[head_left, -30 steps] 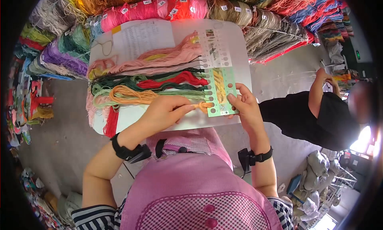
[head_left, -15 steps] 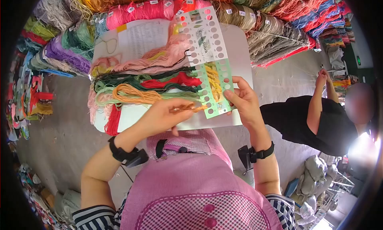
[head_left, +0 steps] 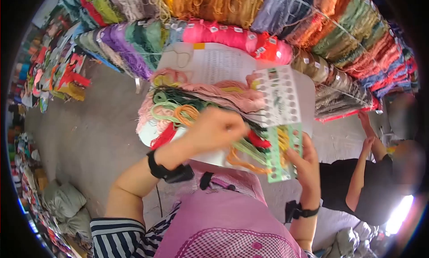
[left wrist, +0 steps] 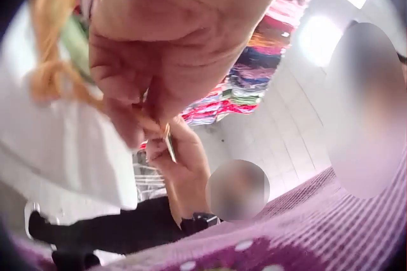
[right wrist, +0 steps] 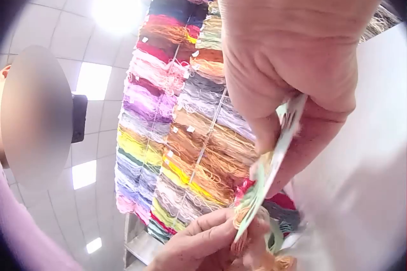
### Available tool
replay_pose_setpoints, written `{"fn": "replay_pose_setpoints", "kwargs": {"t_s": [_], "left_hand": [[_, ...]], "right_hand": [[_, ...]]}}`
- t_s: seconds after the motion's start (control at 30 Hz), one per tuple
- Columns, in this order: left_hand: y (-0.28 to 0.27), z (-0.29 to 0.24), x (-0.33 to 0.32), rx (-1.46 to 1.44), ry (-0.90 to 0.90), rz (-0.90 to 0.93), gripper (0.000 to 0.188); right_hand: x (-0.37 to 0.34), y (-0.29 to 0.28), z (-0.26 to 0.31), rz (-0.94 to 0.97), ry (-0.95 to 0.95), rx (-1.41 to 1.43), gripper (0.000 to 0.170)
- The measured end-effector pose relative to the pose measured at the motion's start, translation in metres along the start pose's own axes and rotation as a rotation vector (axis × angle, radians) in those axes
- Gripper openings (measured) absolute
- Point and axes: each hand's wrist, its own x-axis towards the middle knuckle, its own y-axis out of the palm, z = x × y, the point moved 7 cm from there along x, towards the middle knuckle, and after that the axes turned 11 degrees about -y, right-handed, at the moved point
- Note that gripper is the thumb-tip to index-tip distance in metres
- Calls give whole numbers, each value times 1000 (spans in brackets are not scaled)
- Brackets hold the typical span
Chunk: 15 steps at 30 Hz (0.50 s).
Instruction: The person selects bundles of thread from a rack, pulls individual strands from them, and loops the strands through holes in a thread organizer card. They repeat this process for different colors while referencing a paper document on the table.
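Observation:
My right hand (head_left: 308, 164) grips the lower right edge of a long hole-punched card (head_left: 292, 112), white above and green below, with yellow thread at its middle. Several thread skeins hang from the left-edge holes. An orange thread skein (head_left: 246, 163) runs to the card's bottom corner, partly hidden by my left hand (head_left: 216, 132), which is blurred in the head view. In the left wrist view, that hand pinches the orange strands (left wrist: 145, 120) close by the card's edge. The right wrist view has its fingers (right wrist: 206, 236) at the orange loop on the card.
Pink, dark green and red skeins lie across the white table (head_left: 308, 92). A printed sheet (head_left: 223, 65) lies at its back. Racks of coloured thread (head_left: 241, 36) stand behind it. Another person in black (head_left: 342, 184) is at the right.
The head view has shifted, so table and card sit lower and further right. My left hand has risen away from the card's bottom corner. My right hand keeps its hold on the card.

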Motion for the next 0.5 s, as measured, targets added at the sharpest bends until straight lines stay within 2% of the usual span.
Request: {"fn": "replay_pose_setpoints", "kwargs": {"t_s": [0.07,0.13,0.2,0.27,0.33,0.43,0.5], "left_hand": [[-56,23,9,149,19,-328,18],[-83,48,17,567,110,-476,22],[-86,90,20,671,106,-462,26],[-88,101,20,778,98,-439,31],[-86,101,12,815,69,-427,33],[-86,104,5,788,9,-434,35],[-85,106,0,800,10,-424,36]], "right_hand": [[-9,-9,16,-8,43,61,52],[-16,-18,30,-7,30,90,53],[-19,-24,44,-4,7,71,55],[-23,-37,62,-14,-77,-4,61],[-27,-56,86,-194,-271,21,70],[-49,-129,118,-367,-563,-30,72],[-57,-159,137,-489,-682,-25,72]]}}
